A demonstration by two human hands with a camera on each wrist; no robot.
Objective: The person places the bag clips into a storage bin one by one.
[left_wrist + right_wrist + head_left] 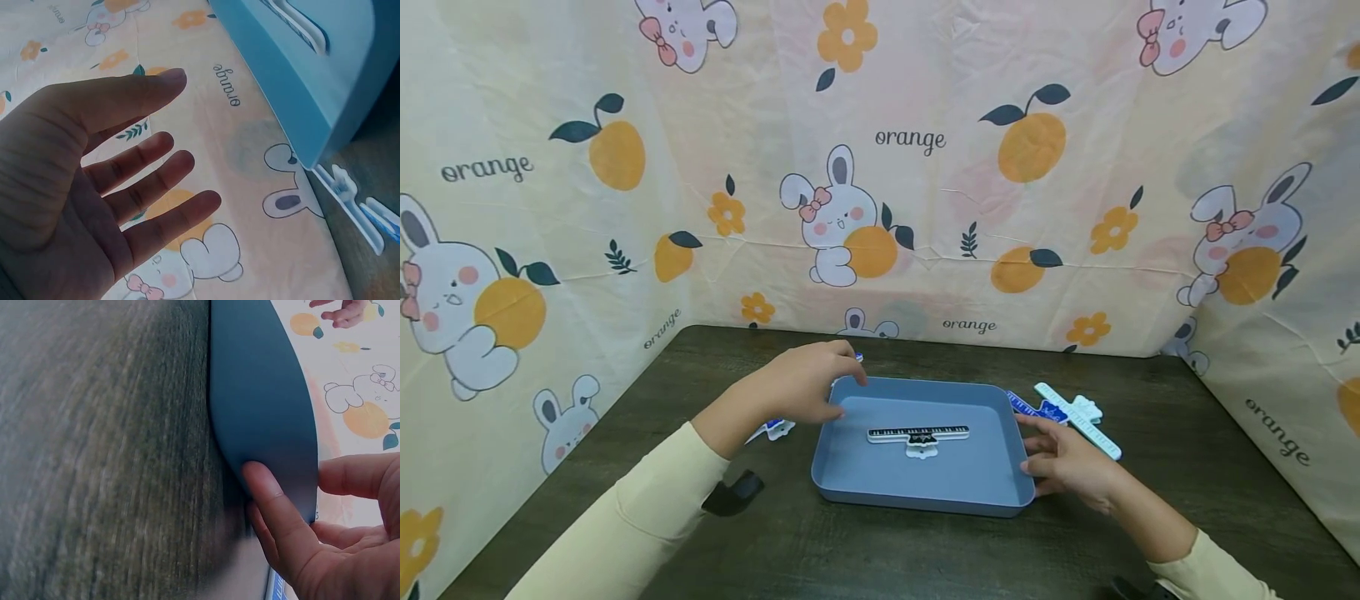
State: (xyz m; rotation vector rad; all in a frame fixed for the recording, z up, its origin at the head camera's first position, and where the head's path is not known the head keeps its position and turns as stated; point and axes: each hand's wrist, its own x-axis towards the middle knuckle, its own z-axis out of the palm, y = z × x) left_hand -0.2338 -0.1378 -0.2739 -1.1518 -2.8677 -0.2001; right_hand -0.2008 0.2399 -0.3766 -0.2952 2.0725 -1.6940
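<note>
A shallow blue-grey tray (925,505) sits on the dark table. Inside it lies a long black-and-white ruler clip (919,435) with a white scalloped handle. My right hand (1067,465) grips the tray's right side; in the right wrist view the thumb (262,478) presses the outer wall, with other fingers at the rim. Over the tray's left edge, my left hand (801,379) hovers with fingers spread and holds nothing. Beyond my right hand, a blue ruler clip (1028,405) and a mint clip (1084,423) lie crossed.
Left of the tray, a blue-and-white clip (775,428) lies partly behind my left wrist. Another small blue-white piece (858,357) shows behind the left hand, mostly hidden. A printed cloth (925,208) hangs around the table (880,550) on the back and sides.
</note>
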